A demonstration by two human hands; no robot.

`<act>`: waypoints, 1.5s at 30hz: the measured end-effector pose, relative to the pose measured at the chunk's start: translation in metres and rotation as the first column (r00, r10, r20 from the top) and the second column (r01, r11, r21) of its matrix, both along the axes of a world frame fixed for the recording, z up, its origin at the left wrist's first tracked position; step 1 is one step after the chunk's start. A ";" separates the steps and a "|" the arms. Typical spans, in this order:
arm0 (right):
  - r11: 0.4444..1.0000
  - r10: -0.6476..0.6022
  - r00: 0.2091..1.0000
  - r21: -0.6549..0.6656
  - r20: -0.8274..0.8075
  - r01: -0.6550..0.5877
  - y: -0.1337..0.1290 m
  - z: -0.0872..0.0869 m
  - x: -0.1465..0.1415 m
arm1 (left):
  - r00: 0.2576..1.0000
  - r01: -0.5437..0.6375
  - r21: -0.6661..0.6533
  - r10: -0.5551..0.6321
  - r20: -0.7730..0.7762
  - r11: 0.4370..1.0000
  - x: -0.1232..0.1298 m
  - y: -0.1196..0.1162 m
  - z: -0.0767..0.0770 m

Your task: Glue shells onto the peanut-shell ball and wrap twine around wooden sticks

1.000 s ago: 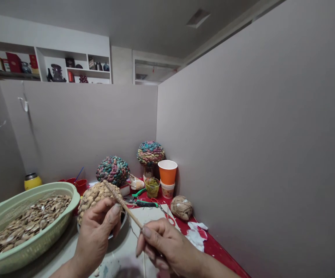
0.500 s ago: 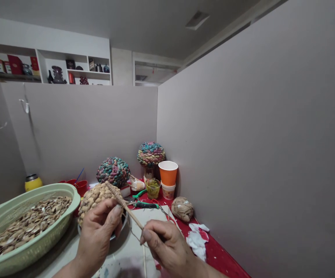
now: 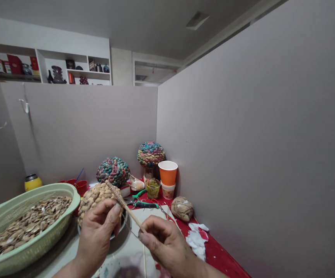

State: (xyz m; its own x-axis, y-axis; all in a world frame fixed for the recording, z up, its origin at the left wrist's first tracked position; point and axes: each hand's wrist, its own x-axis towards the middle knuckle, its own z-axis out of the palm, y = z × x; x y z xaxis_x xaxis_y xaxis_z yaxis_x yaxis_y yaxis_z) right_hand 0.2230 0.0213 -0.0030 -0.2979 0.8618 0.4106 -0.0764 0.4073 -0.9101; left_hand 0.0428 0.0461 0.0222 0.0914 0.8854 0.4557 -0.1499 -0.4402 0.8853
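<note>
A thin wooden stick (image 3: pixel 135 219) slants between my two hands, its upper part wound with tan twine (image 3: pixel 116 192). My left hand (image 3: pixel 97 228) pinches the wound part between thumb and fingers. Lower down, the fingers of my right hand (image 3: pixel 169 242) close on the stick's other end. A loose strand of twine hangs below the stick and runs towards my right hand. Behind my left hand sits a dome of pale nutshell-like pieces (image 3: pixel 94 196) in a dark bowl, partly hidden by the hand. A ball of twine (image 3: pixel 182 209) lies to the right on the red cloth.
A green basin (image 3: pixel 55 231) of flat shell pieces fills the left side. Two multicoloured domes (image 3: pixel 113 171) stand at the back beside an orange cup (image 3: pixel 168 173). Green-handled pliers (image 3: pixel 146 205) and white tissue (image 3: pixel 196 239) lie nearby. Grey partitions (image 3: pixel 242 154) enclose the table.
My right hand has shifted slightly up and left along the stick, and the loose strand hangs differently. My left hand stays almost still.
</note>
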 end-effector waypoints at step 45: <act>0.999 -0.051 0.997 -0.002 0.048 0.052 -0.003 0.005 -0.001 | 0.998 -0.063 0.025 0.063 -0.011 0.998 0.000 -0.005 0.001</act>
State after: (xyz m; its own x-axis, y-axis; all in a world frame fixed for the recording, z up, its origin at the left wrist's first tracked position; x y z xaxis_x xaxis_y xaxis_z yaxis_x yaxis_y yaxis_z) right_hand 0.2225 0.0181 0.0021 -0.2725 0.8777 0.3943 -0.0112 0.4069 -0.9134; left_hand 0.0433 0.0416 0.0229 0.0412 0.8782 0.4765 -0.1105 -0.4700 0.8757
